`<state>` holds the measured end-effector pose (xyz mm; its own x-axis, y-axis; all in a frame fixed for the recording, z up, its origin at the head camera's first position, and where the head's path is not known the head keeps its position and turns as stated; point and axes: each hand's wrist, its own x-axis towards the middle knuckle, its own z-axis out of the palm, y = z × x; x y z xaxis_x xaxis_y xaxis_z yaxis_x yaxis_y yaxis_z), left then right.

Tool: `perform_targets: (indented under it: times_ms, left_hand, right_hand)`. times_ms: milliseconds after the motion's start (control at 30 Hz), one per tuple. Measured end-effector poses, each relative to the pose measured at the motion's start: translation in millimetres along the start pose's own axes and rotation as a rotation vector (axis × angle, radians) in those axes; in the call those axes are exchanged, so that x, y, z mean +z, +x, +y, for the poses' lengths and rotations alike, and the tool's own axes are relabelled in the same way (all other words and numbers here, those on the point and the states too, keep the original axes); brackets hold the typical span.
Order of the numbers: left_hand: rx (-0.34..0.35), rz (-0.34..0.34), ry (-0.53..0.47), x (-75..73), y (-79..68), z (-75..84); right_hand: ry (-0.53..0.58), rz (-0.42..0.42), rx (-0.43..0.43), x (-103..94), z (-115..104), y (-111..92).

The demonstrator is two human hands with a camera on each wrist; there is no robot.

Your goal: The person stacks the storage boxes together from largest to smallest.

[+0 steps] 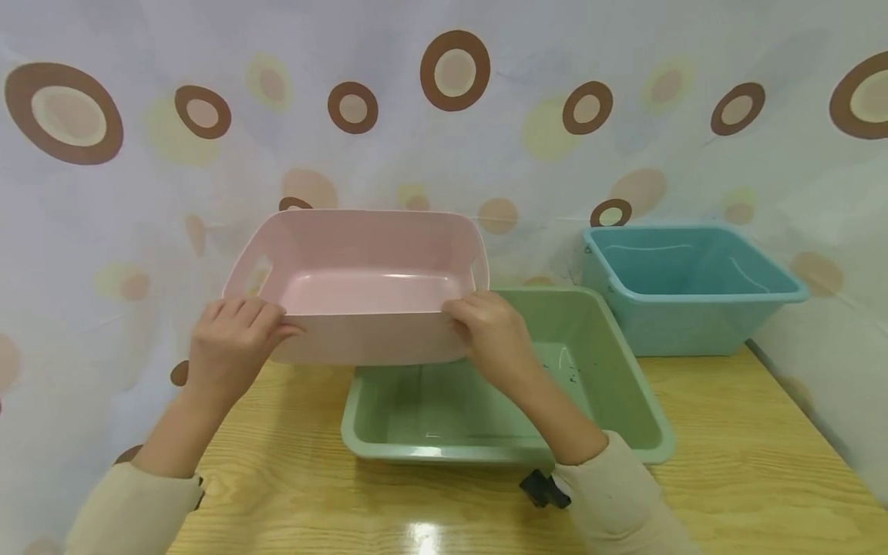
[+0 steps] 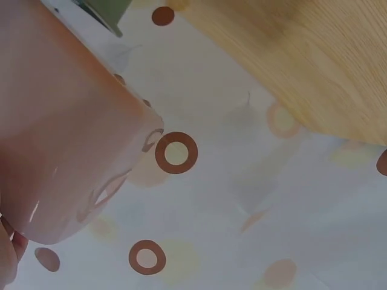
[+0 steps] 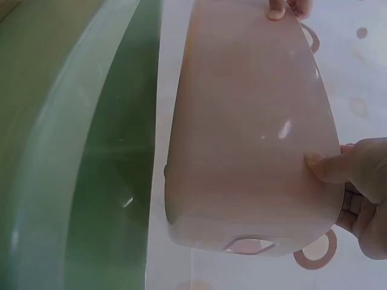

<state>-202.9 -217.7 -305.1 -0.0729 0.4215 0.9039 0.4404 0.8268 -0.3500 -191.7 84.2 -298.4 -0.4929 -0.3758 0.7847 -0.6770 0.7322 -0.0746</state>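
Note:
Both hands hold up a pink plastic basin [image 1: 368,339] with cut-out handles at its ends. My left hand [image 1: 232,339] grips the near rim toward its left end; in the left wrist view only a bit of that hand [image 2: 8,257] shows at the edge. Toward the right end, my right hand [image 1: 492,331] pinches the same rim, thumb on the outer wall, as the right wrist view shows. The basin is tilted so its inside faces me, and nothing shows in it. Below and to the right, a green tub [image 1: 506,455] stands on the table, partly hidden by the basin and right forearm.
A blue tub [image 1: 701,327] stands at the back right of the wooden table [image 1: 291,493], beside the green one. Small dark specks lie in the green tub. A patterned sheet [image 1: 388,162] hangs behind the table. A black strap piece [image 1: 544,489] sits at the right sleeve.

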Motion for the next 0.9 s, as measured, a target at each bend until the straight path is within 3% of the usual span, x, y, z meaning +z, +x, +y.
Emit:
perform_targets:
  times_ms: [233, 633, 900]
  left_hand:
    - [0.03, -0.005, 0.001, 8.8, 6.3, 11.9]
    - [0.039, -0.039, -0.027, 23.3, 15.1, 39.2]
    - [0.068, -0.023, -0.046, 27.9, 23.5, 56.4]
  right_hand:
    - [-0.001, 0.018, -0.02, -10.2, 12, -8]
    - [-0.029, -0.043, 0.025, -37.3, 31, -23]
    - [-0.029, -0.048, 0.042, -53.0, 42, -36]
